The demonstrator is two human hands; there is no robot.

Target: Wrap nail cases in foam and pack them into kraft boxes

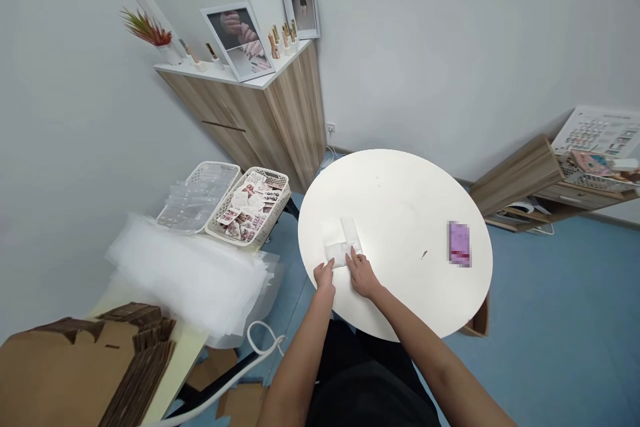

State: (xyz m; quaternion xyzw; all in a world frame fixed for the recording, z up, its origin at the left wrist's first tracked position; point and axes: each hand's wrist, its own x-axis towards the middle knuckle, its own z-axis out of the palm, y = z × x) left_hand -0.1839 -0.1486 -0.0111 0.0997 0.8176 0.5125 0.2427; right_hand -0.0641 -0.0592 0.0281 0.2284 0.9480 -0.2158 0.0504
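The fingers of the right hand [363,275] are spread and slightly bent, tips resting on the near right part of a folded, soft white sheet [337,254]. Those of the left hand [325,276] are bunched at its near left corner (whether they pinch it, one cannot tell). The sheet lies just beyond both hands, neither clearly nearer; its near band runs left to right, and a strip reaches away from the person at the right end. Beneath is the round white surface [400,187]; well apart, rightward, lies a pixelated purple rectangular item [459,244].
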